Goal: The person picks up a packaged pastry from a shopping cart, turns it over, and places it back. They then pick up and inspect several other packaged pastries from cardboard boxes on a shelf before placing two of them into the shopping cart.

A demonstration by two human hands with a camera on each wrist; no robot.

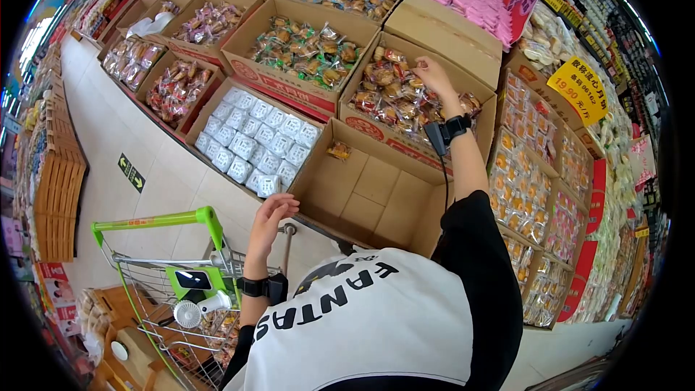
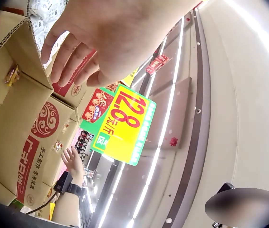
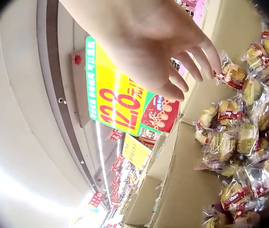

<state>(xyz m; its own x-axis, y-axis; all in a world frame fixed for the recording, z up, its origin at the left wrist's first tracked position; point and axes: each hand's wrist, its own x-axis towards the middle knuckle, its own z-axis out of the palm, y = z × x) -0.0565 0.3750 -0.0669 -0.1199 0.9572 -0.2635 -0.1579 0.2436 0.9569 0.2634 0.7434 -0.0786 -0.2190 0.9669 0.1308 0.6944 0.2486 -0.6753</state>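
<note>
My right hand (image 1: 436, 81) reaches over a cardboard box of wrapped pastries with red labels (image 1: 391, 90). In the right wrist view the hand (image 3: 148, 42) has loosely bent, spread fingers beside a wrapped pastry (image 3: 232, 75); it holds nothing I can see. My left hand (image 1: 271, 217) hovers by the near left corner of a mostly bare cardboard box (image 1: 369, 192), close to the white wrapped packets (image 1: 253, 137). The left wrist view shows that hand (image 2: 101, 42) with relaxed fingers and nothing in them. One small yellow packet (image 1: 339, 150) lies inside the mostly bare box.
A shopping cart with a green handle (image 1: 156, 219) stands at the lower left, a phone (image 1: 193, 279) and a small fan (image 1: 187, 313) on it. More pastry boxes (image 1: 289, 51) line the back. Trays of packaged pastries (image 1: 517, 188) are at the right.
</note>
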